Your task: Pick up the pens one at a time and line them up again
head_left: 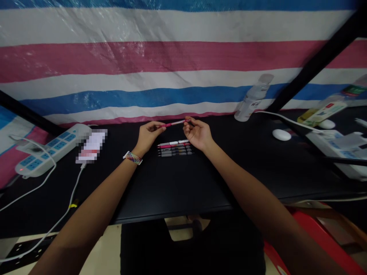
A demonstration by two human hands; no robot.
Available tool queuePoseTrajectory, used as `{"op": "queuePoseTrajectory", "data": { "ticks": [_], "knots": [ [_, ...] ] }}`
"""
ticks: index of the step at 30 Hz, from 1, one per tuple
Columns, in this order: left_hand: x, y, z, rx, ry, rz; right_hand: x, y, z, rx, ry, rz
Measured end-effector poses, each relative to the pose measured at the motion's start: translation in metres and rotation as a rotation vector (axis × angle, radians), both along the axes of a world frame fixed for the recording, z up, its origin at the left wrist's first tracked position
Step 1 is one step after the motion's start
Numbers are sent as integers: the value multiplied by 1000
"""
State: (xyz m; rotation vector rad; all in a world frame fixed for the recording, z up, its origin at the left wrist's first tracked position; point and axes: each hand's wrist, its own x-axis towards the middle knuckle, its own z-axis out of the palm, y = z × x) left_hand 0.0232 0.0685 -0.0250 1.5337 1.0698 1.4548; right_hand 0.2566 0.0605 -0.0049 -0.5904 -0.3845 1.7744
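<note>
A red pen (174, 123) is held up level above the black table, its ends in my two hands. My left hand (148, 135), with a patterned band on the wrist, pinches the left end. At the right end, the thumb and fingertips of my right hand (198, 133) close on the pen, palm turned partly up. Below it several pens (174, 153) lie side by side on the table, grey and clear ones nearest me. A red pen (169, 145) and a white pen (178, 142) are at the far side of that row, their right ends partly behind my right hand.
A power strip (54, 149) and a blurred-out phone (92, 147) on a white cable are at the left. A clear bottle (254, 98), a white mouse-like object (281, 135) and a second power strip (335, 147) stand right. Striped sheeting (172, 57) hangs behind the table.
</note>
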Motion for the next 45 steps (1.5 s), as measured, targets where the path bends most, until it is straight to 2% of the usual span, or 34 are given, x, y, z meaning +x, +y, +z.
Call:
{"op": "queuePoseTrajectory", "data": {
  "ticks": [14, 19, 21, 26, 28, 35, 40, 45],
  "knots": [
    [-1, 0, -1, 2, 43, -4, 0, 4, -2, 23, -17, -35],
    [0, 0, -1, 7, 27, 0, 5, 6, -3, 66, -84, -2],
    [-1, 1, -2, 8, 22, -3, 7, 7, -5, 117, -178, -4],
    [-4, 3, -3, -6, 24, -21, 9, 10, -15, 387, -663, -141],
    [-4, 1, -2, -4, 52, -33, 10, 12, -19, 479, -795, -171],
    [0, -11, 4, 77, 414, -102, 20, 10, -21, 717, -1247, -111],
    [1, -14, 4, 106, 529, -98, 24, 3, -18, 830, -1427, -17],
    [0, -14, 5, 168, 646, -112, 22, -3, -15, 971, -1537, -25]
  ]
}}
